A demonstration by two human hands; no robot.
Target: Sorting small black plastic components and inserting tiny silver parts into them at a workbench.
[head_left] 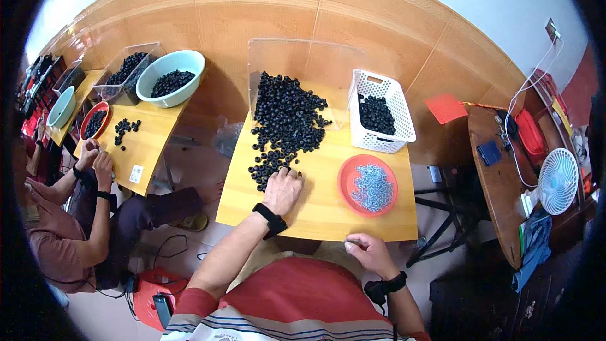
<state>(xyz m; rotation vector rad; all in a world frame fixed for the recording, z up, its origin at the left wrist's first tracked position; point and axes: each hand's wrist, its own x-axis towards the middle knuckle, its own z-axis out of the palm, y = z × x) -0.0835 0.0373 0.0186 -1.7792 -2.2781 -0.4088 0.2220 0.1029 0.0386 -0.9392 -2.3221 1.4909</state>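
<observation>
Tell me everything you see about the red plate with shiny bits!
The red plate is round, shallow and plastic-looking. It lies flat on the yellow table, toward the right side, in front of the white basket. Small silvery bits are heaped in its middle, too tiny to make out singly, leaving a bare red edge. Neither the left hand nor the right hand touches it.

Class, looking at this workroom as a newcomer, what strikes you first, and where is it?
The heap of small black pieces on the middle wooden table catches the eye first, the left hand at its near edge. Right of it, a red plate of silvery bits stands in front of a white basket.
</observation>
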